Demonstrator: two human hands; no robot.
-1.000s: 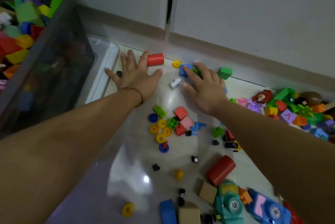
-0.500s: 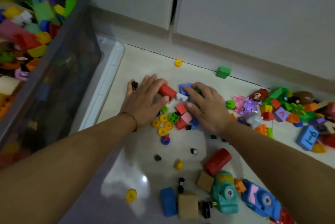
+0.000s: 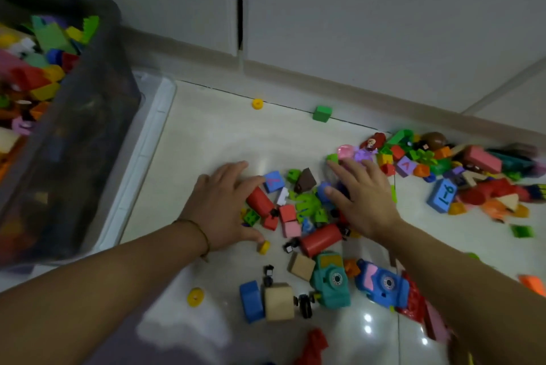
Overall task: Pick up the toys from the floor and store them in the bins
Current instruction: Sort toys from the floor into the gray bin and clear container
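The bin (image 3: pixel 88 116), left of our left hand (image 3: pixel 224 202), already holds many blocks (image 3: pixel 51 38), but we judge much remains. Both it and our right hand (image 3: pixel 365 202) lie spread flat, gripping nothing, with toys (image 3: pixel 291 228) heaped between them and beyond the right.

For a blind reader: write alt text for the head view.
The left hand and right hand rest open on the floor, flanking a heap of toy blocks. A dark bin of blocks stands left; more toys lie right.
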